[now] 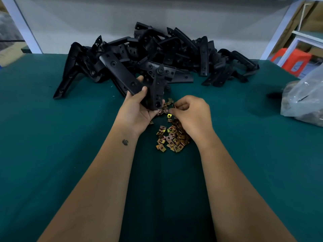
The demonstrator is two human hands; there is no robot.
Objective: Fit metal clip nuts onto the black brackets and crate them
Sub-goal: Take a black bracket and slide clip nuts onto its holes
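Observation:
My left hand [138, 109] grips a black hinged bracket [122, 72] above the green table [52, 137], its long arm slanting up to the left and its short arm pointing down into my palm. My right hand [191, 113] hovers over a loose heap of brass-coloured clip nuts [170, 138], its fingers curled and pinching one small nut at the fingertips, close to the bracket's lower end. A big pile of black brackets [174, 55] lies behind, against the wall.
A clear plastic bag [304, 100] with dark contents sits at the table's right edge. An orange stool [293, 60] stands beyond the right corner. White frame posts [21, 25] rise at both back corners. No crate is in view.

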